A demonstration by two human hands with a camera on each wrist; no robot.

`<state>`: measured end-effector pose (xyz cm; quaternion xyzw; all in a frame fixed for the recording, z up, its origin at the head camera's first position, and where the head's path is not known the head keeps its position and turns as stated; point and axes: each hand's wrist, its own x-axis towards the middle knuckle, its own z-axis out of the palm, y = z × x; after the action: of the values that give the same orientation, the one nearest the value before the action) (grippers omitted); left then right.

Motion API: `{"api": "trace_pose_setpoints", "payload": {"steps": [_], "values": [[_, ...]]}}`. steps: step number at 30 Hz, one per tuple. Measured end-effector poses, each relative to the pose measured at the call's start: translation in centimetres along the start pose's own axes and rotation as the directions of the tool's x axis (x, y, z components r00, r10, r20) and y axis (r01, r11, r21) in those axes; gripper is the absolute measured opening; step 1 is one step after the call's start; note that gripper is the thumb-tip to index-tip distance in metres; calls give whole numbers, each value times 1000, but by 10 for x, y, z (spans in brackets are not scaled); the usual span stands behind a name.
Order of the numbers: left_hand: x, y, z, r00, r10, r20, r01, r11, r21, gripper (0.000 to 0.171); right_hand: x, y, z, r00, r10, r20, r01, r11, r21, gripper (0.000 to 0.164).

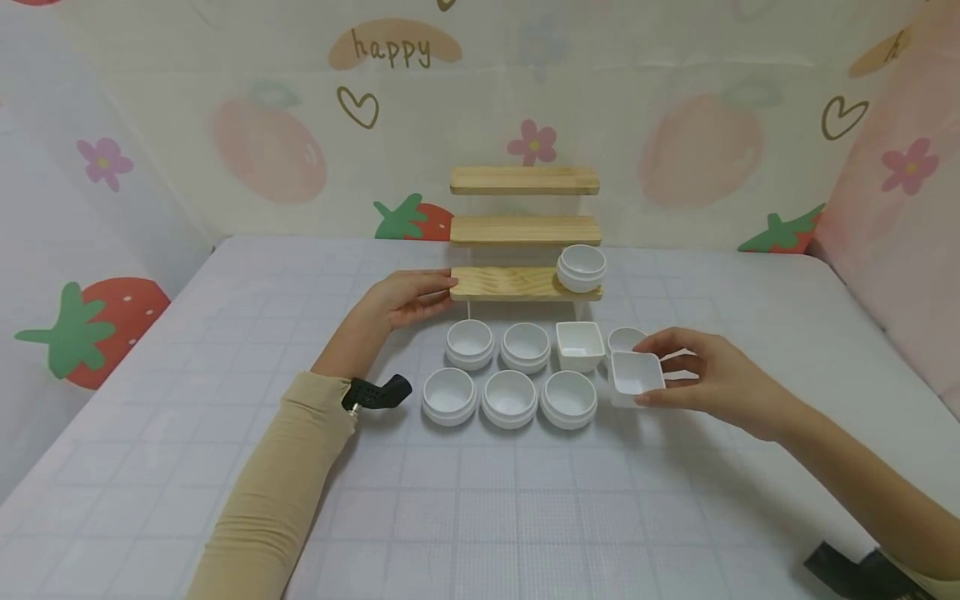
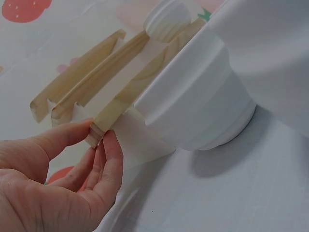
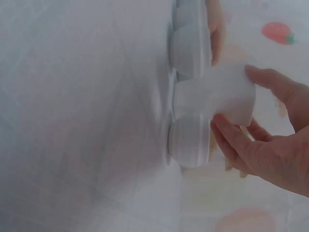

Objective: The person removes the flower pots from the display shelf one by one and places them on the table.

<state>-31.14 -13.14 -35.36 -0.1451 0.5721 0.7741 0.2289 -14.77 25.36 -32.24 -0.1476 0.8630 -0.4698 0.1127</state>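
In the head view my left hand [image 1: 408, 298] is at the left end of the lowest wooden shelf board [image 1: 504, 284]. The left wrist view shows thumb and fingers pinching that board's end [image 2: 108, 116]. My right hand [image 1: 716, 377] holds a white square bowl [image 1: 637, 375] by its sides, thumb on one side and fingers on the other. This bowl is raised above the table and overlaps a round bowl [image 1: 624, 340] behind it. In the right wrist view the held square bowl [image 3: 234, 92] sits between thumb and fingertips. One white round bowl [image 1: 581, 268] stands on the board's right end.
Several white round bowls [image 1: 510, 400] stand in two rows before the shelf, with another square bowl [image 1: 580, 346] in the back row. Two more wooden boards, the middle [image 1: 525, 231] and the top [image 1: 525, 180], rise behind in steps. A printed cloth wall [image 1: 480, 108] backs the table [image 1: 480, 517].
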Motion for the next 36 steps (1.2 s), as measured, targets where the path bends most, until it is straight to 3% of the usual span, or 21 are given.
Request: {"api": "trace_pose_setpoints", "payload": {"steps": [14, 36], "values": [[0, -2, -1, 999, 31, 5, -32, 999, 30, 55, -3, 9, 8, 999, 9, 40, -10, 999, 39, 54], [0, -2, -1, 999, 31, 17, -31, 999, 23, 56, -2, 18, 18, 999, -4, 44, 2, 999, 34, 56]]}}
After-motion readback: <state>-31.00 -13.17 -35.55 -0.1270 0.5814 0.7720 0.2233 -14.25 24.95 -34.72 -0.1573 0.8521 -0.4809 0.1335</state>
